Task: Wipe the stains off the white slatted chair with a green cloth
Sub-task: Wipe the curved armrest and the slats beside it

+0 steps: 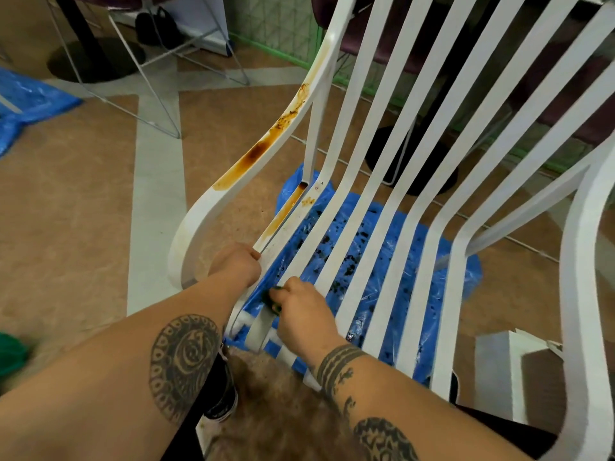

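The white slatted chair (392,201) fills the right and middle of the view. Brown and orange stains (263,148) run along its left armrest, and more streak the left seat rail (286,211). My left hand (238,262) grips the front of that left seat rail. My right hand (301,307) holds a small green cloth (271,299) pressed against a seat slat near the chair's front edge; most of the cloth is hidden under my fingers.
A blue plastic sheet (376,267) speckled with dark crumbs lies under the chair. More blue plastic (30,101) lies at the far left. Wire-legged furniture (143,71) and a black round base (412,161) stand behind. A white box (506,371) sits by the right armrest.
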